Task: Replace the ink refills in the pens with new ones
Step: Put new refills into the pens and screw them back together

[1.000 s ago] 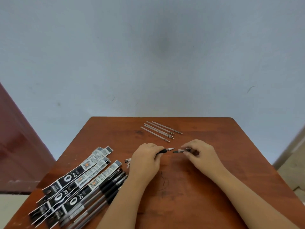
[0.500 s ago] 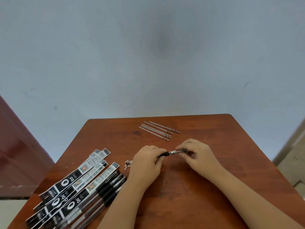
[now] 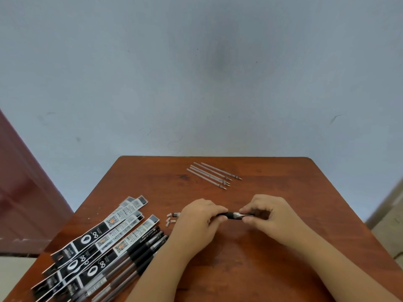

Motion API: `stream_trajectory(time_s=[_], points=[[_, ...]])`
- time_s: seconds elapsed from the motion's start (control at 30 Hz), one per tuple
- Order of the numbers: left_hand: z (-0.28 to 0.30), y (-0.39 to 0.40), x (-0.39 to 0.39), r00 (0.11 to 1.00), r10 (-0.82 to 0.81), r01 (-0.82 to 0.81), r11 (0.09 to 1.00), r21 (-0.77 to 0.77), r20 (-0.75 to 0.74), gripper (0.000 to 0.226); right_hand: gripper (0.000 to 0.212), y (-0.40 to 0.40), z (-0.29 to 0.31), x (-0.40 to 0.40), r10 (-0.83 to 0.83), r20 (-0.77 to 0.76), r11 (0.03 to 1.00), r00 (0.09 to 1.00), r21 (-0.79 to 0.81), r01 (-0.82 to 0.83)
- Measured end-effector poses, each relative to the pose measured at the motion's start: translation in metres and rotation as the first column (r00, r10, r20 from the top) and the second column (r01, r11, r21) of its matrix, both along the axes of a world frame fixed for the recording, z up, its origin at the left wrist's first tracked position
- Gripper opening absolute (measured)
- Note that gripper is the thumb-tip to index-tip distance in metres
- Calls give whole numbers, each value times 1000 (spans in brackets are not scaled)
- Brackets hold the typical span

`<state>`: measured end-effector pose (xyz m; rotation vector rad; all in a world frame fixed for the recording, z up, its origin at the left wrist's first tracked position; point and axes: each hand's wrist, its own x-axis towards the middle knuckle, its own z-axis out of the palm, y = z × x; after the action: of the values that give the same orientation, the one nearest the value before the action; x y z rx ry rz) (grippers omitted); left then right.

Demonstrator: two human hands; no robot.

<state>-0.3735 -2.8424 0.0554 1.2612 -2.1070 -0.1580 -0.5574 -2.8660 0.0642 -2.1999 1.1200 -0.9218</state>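
Note:
I hold one black pen [image 3: 233, 215] level over the middle of the wooden table [image 3: 272, 269]. My left hand [image 3: 197, 221] grips its black barrel, and most of the barrel is hidden in that fist. My right hand [image 3: 269, 213] pinches the tip section, which meets the barrel between my hands. Several bare ink refills [image 3: 214, 175] lie side by side near the table's far edge. Several black pens [image 3: 139, 256] lie in a row at the front left.
Several black-and-white refill wrappers [image 3: 102, 236] lie fanned out at the left, partly over the pens. A few small pale caps [image 3: 171, 219] sit just left of my left hand. A blue-grey wall rises behind the table; a dark red door stands at the left.
A second ago the barrel and the tip section were held apart with a gap between them. My hands have come together, and the two parts now meet.

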Motion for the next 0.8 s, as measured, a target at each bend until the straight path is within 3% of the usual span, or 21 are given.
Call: stream_trajectory(time_s=[0.2, 0.3, 0.5, 0.63, 0.8], points=[[0, 2, -1, 994, 4, -1, 1000, -31, 108, 16, 16, 0, -7, 1, 26, 55, 995, 998, -96, -21], [2, 3, 1, 995, -35, 36, 999, -2, 90, 19, 9, 1, -10, 2, 66, 25, 989, 997, -131, -62], [2, 4, -6, 1000, 0, -2, 998, 66, 26, 47, 13, -2, -12, 1, 56, 14, 990, 998, -131, -54], [3, 3, -10, 993, 72, -83, 990, 117, 93, 29, 14, -5, -13, 2, 12, -26, 986, 1000, -165, -16], [8, 10, -13, 953, 189, -224, 966, 130, 237, 29, 25, 2, -16, 9, -10, -78, 986, 997, -167, -3]])
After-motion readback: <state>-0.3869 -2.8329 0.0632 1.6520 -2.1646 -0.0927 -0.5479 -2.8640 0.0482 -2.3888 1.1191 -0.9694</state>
